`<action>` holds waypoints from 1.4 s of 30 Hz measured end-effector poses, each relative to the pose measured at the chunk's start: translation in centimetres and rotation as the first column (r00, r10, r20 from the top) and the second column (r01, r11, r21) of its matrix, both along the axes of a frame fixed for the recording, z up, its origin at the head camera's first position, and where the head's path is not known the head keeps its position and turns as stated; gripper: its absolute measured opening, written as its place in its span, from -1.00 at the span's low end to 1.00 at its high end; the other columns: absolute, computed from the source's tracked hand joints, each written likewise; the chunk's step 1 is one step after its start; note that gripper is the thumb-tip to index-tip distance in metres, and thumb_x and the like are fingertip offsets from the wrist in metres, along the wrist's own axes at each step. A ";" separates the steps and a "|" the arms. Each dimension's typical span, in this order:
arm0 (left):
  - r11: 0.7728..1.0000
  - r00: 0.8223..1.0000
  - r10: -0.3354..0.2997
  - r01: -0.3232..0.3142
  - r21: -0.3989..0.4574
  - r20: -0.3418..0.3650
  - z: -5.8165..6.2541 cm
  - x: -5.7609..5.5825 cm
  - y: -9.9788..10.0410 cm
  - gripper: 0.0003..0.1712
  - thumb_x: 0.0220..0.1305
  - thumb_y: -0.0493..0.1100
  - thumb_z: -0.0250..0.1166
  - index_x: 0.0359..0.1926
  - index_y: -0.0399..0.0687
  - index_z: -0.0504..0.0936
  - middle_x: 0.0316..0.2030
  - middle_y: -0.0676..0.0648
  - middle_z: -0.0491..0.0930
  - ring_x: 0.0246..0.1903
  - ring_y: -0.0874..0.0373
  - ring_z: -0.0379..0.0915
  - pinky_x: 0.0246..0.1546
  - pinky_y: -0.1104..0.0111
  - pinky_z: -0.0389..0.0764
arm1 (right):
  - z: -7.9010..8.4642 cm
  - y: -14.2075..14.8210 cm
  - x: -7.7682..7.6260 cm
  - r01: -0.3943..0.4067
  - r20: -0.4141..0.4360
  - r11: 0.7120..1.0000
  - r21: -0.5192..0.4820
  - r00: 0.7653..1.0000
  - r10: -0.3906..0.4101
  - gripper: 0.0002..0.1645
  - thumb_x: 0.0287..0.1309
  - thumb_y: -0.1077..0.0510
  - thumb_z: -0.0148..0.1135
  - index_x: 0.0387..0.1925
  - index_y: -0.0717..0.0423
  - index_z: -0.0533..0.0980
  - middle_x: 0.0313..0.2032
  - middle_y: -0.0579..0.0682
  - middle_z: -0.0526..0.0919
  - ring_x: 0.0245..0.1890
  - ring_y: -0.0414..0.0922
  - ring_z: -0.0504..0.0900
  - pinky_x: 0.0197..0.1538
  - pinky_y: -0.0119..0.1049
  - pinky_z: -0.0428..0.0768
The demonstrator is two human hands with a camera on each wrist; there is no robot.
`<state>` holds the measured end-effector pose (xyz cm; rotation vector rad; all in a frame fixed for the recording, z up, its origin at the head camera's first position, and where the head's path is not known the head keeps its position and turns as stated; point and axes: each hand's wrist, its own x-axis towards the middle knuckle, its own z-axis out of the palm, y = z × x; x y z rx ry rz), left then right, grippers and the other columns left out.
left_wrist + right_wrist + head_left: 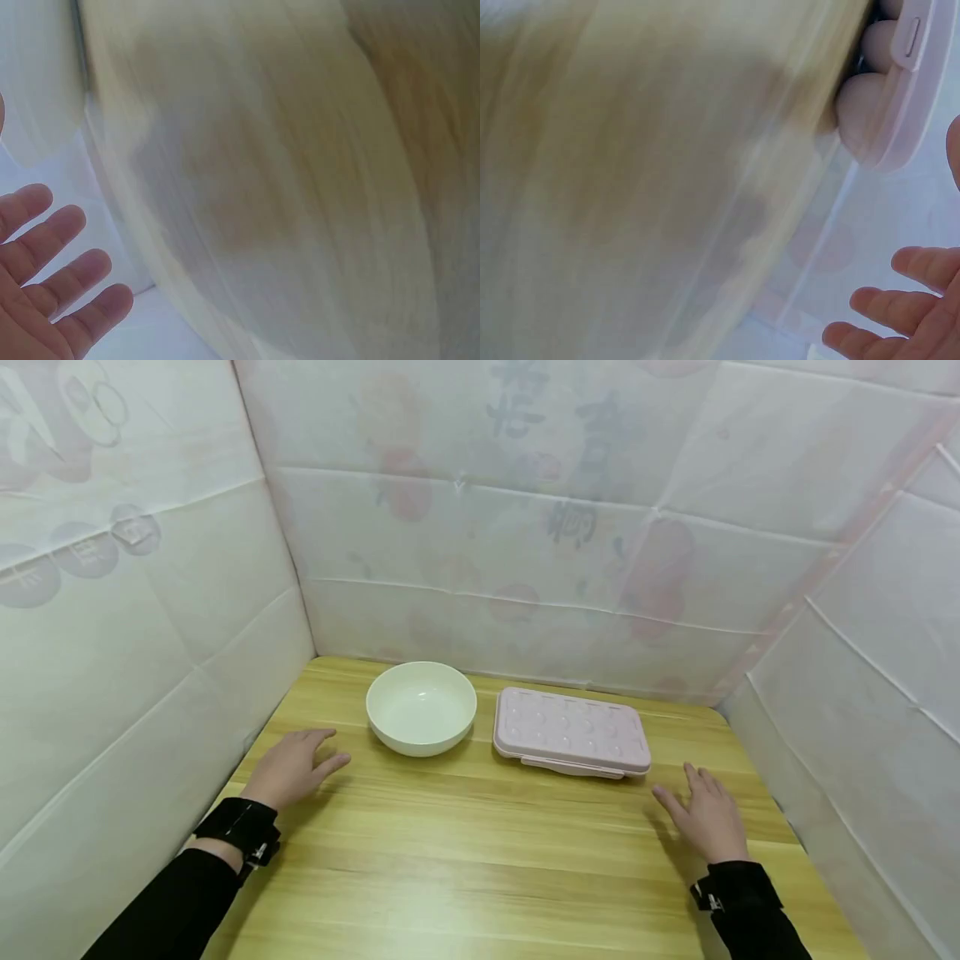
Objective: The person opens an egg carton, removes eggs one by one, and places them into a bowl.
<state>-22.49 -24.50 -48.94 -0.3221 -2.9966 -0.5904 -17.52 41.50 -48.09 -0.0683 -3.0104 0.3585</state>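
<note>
A round white bowl (422, 708) sits toward the back of the table, left of centre. To its right lies a pale pink lidded tray (572, 732) with rows of rounded bumps on top and a latch along its front edge. The right wrist view shows the end of this tray (911, 90) with rounded cups below its rim. My left hand (294, 768) hovers left of the bowl with fingers extended, touching nothing. My right hand (707, 814) is to the right of the tray, fingers spread and apart from it. Whatever the closed lid covers is hidden.
The wood-grain table (450, 860) carries both things. Pale printed sheets hang as walls behind it (480, 552), on the left and on the right. Black bands (238, 828) circle both wrists, over black sleeves.
</note>
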 end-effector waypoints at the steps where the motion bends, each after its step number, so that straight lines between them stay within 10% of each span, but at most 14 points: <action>1: 1.000 1.000 -0.001 0.001 0.008 -0.002 0.1 0.1 0.1 -0.15 0.55 0.29 0.22 0.47 -0.34 0.45 0.37 -0.48 0.51 0.39 -0.51 0.36 0.41 -0.35 0.39 | 0.1 -0.2 0.0 -0.004 -0.012 1.000 -0.004 1.000 0.004 0.17 0.54 -0.45 0.01 0.59 0.49 0.10 0.48 0.69 0.14 0.45 0.65 0.16 0.47 0.57 0.13; 14: 0.994 0.999 -0.048 0.050 0.097 -0.024 1.5 2.1 2.9 -0.23 0.55 0.31 0.21 0.37 -0.26 0.58 0.31 -0.39 0.61 0.34 -0.42 0.49 0.32 -0.30 0.53 | 2.3 -3.5 -0.3 -0.087 -0.176 0.996 -0.012 0.981 0.084 0.06 0.49 -0.30 0.24 0.55 0.46 0.22 0.47 0.59 0.30 0.48 0.55 0.26 0.50 0.48 0.21; 42: 0.925 0.978 -0.200 0.170 0.340 0.057 -0.3 3.3 12.5 -0.33 0.52 0.25 0.28 0.39 -0.10 0.60 0.31 -0.13 0.67 0.25 -0.14 0.64 0.27 -0.08 0.65 | 1.8 -9.5 -2.7 -0.261 -0.104 0.965 -0.034 0.961 0.256 0.05 0.45 -0.30 0.29 0.59 0.33 0.22 0.56 0.47 0.26 0.59 0.44 0.18 0.64 0.32 0.15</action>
